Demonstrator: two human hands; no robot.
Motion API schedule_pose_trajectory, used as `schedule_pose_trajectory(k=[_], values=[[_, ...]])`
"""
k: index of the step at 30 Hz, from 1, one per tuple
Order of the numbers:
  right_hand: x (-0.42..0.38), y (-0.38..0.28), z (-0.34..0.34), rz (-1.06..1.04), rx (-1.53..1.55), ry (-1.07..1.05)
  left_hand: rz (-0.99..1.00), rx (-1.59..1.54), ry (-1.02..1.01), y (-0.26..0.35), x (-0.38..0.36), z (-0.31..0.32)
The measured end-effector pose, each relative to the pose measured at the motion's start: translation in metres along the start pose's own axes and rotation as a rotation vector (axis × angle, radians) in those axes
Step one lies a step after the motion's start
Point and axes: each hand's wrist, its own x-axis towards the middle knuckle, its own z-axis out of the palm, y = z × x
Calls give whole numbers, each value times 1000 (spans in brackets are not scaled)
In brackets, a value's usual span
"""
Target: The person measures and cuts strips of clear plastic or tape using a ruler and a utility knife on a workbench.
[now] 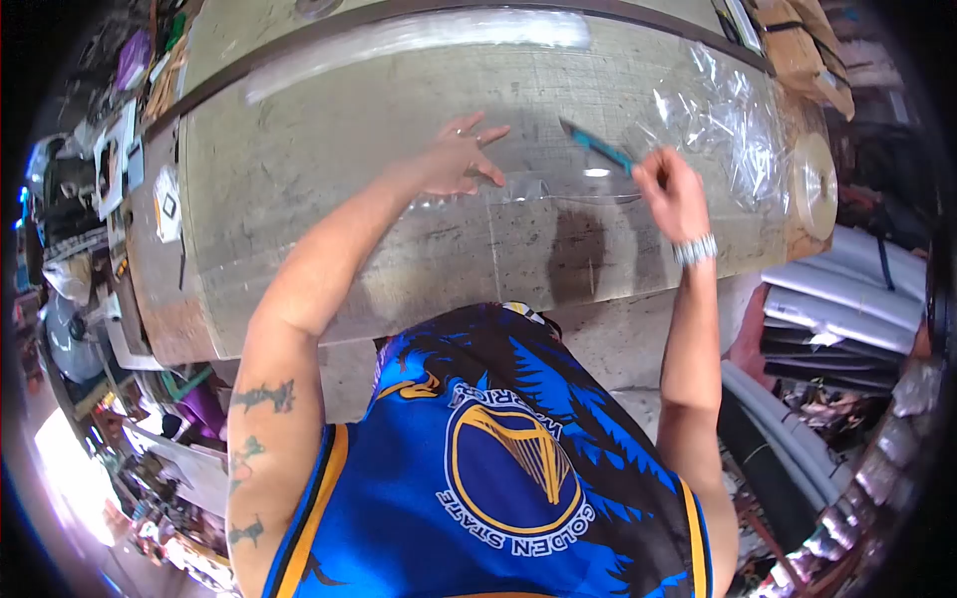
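My right hand [673, 194] is closed on the end of a teal cutter knife [603, 149]. Its dark tip points away to the upper left, over the worktable [349, 130]. To the left of it, my left hand [461, 159] has its fingers spread and holds nothing, low over a clear plastic sheet [523, 189]. The sheet's wrinkled edge shows between the two hands.
Crumpled clear plastic scraps [743, 140] lie on the table's right side, beside a wide roll of clear tape [815, 184]. A long shiny translucent strip [429, 42] lies toward the far side. Rolled sheet material [847, 289] is stacked right of the table.
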Motion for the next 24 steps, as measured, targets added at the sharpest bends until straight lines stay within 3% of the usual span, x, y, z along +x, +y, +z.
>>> schedule_pose_trajectory(k=[3,7,8,11,15,19,20,24], values=[[-62,-5,1,-54,92,-90,-1,19,-5,0,0,0],[-99,-21,39,57,22,-111,5,8,-3,-3,1,4],[-102,-17,53,7,-12,-15,1,9,-3,-3,0,4],[-110,-38,68,199,88,127,8,34,4,-2,0,3],[-128,-12,114,190,406,114,7,44,-3,-2,1,4],[-131,-33,124,466,320,-162,0,53,-16,0,1,3],[-133,-35,134,463,441,-159,-2,56,-20,-1,0,1],[-120,-67,155,200,447,-23,-2,49,-17,0,1,2]])
